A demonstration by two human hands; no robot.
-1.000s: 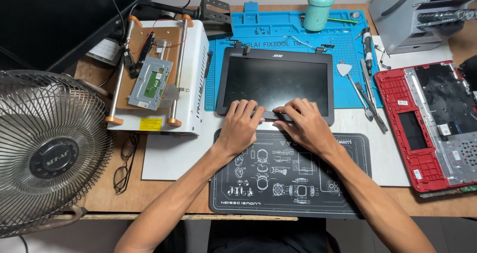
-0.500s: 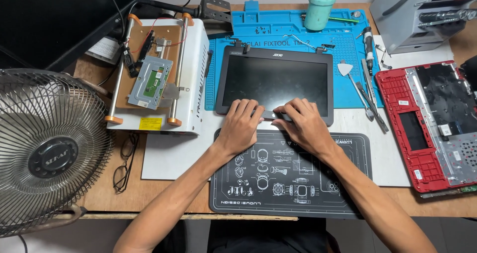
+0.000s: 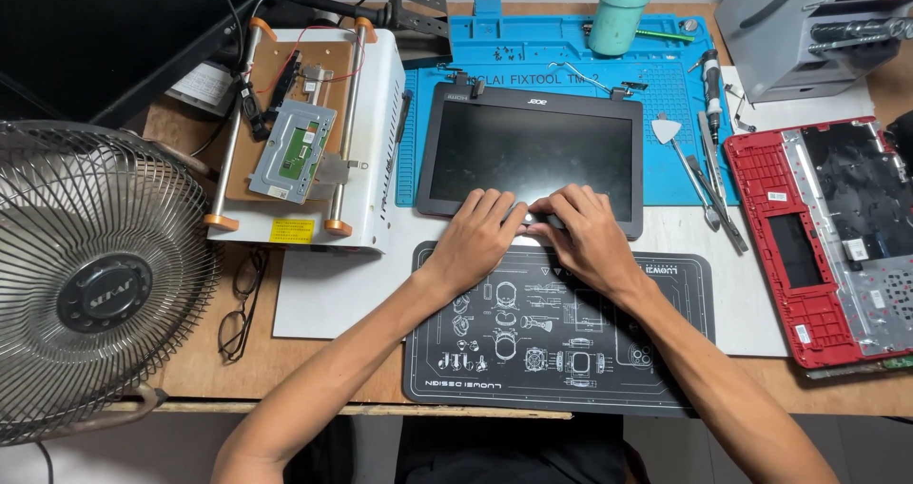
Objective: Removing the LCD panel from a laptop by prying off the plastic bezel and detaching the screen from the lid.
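A dark laptop screen panel [image 3: 533, 151] lies flat on the blue repair mat [image 3: 571, 47], its near edge toward me. My left hand [image 3: 475, 237] rests on the panel's near bezel, fingers pressing its lower edge. My right hand [image 3: 585, 237] sits right beside it on the same edge, fingertips meeting those of the left hand at a small silvery spot [image 3: 526, 220]. Whether either hand pinches a tool there is hidden by the fingers. A black printed mat [image 3: 561, 341] lies under my wrists.
A white heating machine with a touchpad board [image 3: 295, 151] stands left. A metal fan [image 3: 90, 284] fills the far left, eyeglasses [image 3: 238, 303] beside it. Screwdrivers, tweezers and a pick [image 3: 709, 170] lie to the right, then a red laptop base [image 3: 837, 237]. A teal jar [image 3: 618, 13] stands behind.
Both hands stay on the panel's near edge; the fingers have drawn slightly closer together at the middle. Nothing else moved.
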